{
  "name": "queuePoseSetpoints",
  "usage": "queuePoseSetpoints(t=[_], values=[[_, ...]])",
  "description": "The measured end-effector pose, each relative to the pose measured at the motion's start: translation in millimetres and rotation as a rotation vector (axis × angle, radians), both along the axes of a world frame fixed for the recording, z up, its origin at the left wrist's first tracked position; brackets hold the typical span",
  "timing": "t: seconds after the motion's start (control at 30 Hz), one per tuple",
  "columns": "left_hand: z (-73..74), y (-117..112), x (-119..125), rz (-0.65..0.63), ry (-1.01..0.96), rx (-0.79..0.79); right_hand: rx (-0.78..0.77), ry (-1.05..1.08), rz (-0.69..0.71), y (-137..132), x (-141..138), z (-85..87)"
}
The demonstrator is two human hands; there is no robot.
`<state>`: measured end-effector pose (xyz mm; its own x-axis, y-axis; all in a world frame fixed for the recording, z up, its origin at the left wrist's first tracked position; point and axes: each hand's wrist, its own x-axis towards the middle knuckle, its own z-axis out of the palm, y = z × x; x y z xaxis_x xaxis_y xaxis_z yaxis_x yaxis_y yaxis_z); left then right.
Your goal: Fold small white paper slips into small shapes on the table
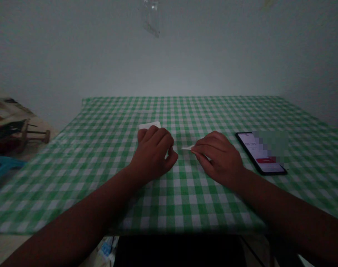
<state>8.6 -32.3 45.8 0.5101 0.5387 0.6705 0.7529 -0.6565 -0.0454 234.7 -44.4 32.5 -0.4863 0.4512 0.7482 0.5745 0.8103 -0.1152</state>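
Observation:
My left hand [155, 150] rests on the green checked tablecloth [102, 148] with its fingers curled over a white piece of paper [150, 125], whose far edge shows beyond the knuckles. My right hand [217, 155] lies a little to the right, fingers pressed together in a pinch on a small white strip [187, 148] that pokes out to the left towards my left thumb. The two hands are close but apart. How much paper lies under my left hand is hidden.
A phone [259, 152] with a lit screen lies face up on the cloth to the right of my right hand. A plain wall stands behind the table. At the left, off the table, are a wooden object [35, 134] and blue and red things.

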Motion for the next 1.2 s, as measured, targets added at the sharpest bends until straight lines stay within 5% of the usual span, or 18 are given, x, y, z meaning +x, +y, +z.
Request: queuePoseSetpoints(t=[0.27, 0.73, 1.03, 1.2], values=[[-2.3, -9.8, 14.4, -0.147, 0.030, -0.021, -0.040, -0.038, 0.013, -6.7, -6.1, 2.6], [3.2, -0.3, -3.6, -0.257, 0.169, -0.088, -0.099, -0.101, 0.022, 4.5, -1.7, 0.7], [4.5, 2.3, -6.8, -0.157, 0.072, -0.116, -0.082, -0.113, 0.005, 9.7, 3.4, -2.5], [-1.9, -3.1, 4.6, -0.222, 0.073, -0.141, -0.052, -0.169, -0.026, 2.7, -3.4, 0.3]])
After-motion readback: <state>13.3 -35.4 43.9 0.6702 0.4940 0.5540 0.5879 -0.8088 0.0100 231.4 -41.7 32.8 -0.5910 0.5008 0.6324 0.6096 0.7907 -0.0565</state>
